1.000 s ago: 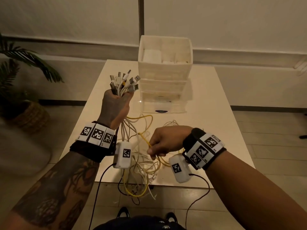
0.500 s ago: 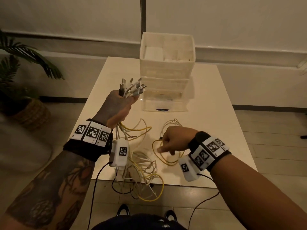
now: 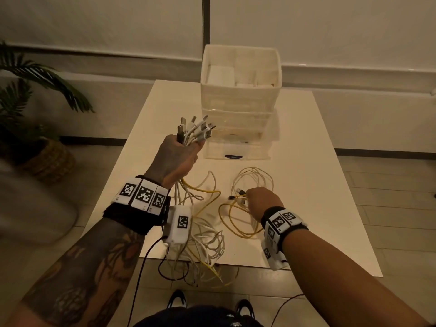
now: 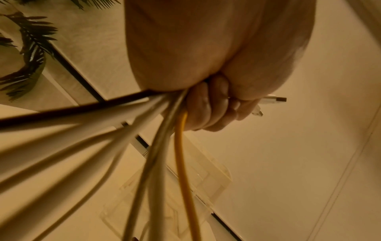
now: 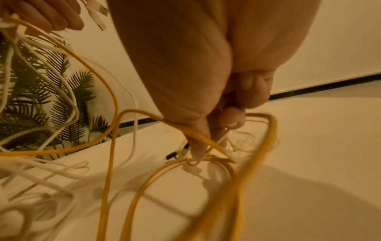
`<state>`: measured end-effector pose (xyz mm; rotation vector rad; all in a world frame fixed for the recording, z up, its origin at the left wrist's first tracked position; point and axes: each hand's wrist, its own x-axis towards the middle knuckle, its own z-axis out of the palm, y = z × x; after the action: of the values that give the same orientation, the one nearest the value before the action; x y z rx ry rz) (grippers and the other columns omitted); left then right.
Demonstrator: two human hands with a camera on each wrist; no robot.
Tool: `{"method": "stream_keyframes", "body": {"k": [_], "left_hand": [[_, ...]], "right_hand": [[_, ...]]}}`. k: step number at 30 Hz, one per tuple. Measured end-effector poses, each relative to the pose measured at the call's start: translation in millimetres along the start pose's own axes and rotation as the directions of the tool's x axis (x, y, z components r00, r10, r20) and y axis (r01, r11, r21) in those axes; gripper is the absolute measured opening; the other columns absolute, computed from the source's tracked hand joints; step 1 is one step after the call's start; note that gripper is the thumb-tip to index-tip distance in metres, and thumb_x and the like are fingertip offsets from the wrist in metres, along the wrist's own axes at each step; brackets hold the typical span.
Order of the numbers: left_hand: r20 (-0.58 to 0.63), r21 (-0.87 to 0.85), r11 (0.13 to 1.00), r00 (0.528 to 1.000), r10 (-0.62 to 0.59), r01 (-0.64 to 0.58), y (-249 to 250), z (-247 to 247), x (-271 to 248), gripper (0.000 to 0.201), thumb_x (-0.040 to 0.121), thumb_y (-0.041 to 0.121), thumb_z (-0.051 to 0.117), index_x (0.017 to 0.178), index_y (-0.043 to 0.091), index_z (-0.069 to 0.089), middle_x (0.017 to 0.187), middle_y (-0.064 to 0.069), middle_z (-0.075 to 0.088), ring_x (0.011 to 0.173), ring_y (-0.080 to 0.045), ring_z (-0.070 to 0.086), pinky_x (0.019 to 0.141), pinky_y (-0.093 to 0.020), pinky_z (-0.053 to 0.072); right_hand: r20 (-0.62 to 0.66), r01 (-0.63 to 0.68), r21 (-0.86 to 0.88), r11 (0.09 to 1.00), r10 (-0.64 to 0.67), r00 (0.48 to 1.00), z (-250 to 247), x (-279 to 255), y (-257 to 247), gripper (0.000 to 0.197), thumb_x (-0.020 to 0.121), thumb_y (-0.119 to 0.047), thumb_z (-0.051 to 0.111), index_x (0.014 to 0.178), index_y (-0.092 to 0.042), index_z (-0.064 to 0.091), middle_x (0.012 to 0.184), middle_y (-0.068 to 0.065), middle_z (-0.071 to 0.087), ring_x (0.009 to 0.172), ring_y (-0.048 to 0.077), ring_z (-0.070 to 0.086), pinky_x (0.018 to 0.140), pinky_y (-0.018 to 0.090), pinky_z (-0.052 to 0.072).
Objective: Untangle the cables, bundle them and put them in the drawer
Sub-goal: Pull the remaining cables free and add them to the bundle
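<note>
My left hand [image 3: 186,152] is raised above the table and grips a bunch of white, black and yellow cables just below their USB plugs [image 3: 197,128], which stick up. In the left wrist view its fingers [image 4: 208,106] curl round those cables [image 4: 164,146]. The loose lengths [image 3: 203,237] hang to the table and over its front edge. My right hand [image 3: 247,199] is low on the table and pinches the plug ends [image 3: 238,194] of a yellow and white coil [image 3: 238,223]; the right wrist view shows thumb and fingers [image 5: 198,146] closed on them. The clear drawer unit [image 3: 238,138] stands behind.
A white basket [image 3: 240,95] sits on top of the drawer unit at the back of the cream table [image 3: 318,185]. A potted palm [image 3: 35,128] stands on the floor to the left. My shoes [image 3: 177,300] are just below the table's front edge.
My right hand left the hanging cables and moved right and forward down onto the coil on the table, taking hold of its ends. My left hand kept its grip on the bunch.
</note>
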<state>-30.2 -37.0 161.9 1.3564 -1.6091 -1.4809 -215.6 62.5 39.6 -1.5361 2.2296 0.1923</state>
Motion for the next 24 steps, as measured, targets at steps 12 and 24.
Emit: {"method": "stream_keyframes", "body": {"k": [12,24], "left_hand": [[-0.04,0.036,0.999,0.999,-0.008,0.009,-8,3,4,0.028,0.092,0.039,0.061,0.076,0.017,0.059,0.059,-0.001,0.052,0.046,-0.01,0.041,0.045,-0.025,0.034],[-0.02,0.037,0.999,0.999,-0.027,0.028,-15,6,3,0.029,0.092,0.039,0.061,0.076,0.016,0.057,0.061,-0.003,0.05,0.049,-0.011,0.04,0.047,-0.027,0.034]], "right_hand": [[0.087,-0.108,0.033,0.994,0.104,0.991,7,13,12,0.018,0.093,-0.021,0.048,0.1,-0.012,0.062,0.098,0.006,0.062,0.09,0.024,0.061,0.079,0.033,0.051],[0.045,-0.147,0.176,0.973,0.142,0.989,16,28,8,0.018,0.094,-0.016,0.051,0.109,-0.006,0.055,0.111,0.012,0.061,0.099,0.028,0.06,0.076,0.033,0.046]]}}
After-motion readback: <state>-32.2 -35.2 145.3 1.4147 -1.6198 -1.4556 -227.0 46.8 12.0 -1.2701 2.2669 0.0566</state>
